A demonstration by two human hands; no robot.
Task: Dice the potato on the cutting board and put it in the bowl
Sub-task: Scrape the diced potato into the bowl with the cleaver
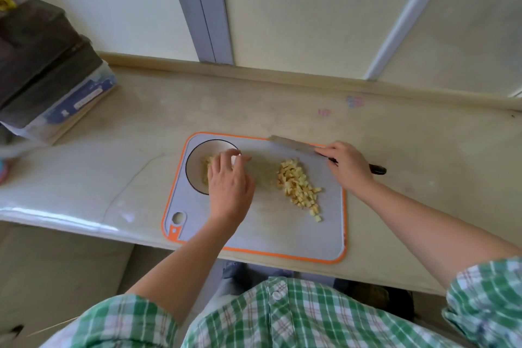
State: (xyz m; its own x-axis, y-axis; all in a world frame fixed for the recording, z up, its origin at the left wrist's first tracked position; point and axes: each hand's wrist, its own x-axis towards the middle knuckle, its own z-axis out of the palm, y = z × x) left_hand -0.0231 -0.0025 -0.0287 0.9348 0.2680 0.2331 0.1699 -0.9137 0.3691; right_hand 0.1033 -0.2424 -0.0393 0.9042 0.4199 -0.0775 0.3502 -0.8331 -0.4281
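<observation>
Left hand (228,178) hovers over white bowl (195,155), fingers loose and spread, tips at the far rim. Bowl sits on far-left corner of grey, orange-edged cutting board (282,234), some potato dice (205,168) inside. Main pile of diced potato (296,183) lies on the board, right of centre. Right hand (348,162) grips black-handled knife (293,144), blade along the board's far edge. Blue-white box (82,99) far left on counter (141,127), label unreadable.

Head camera looks steeply down, close above the counter (147,127)
</observation>
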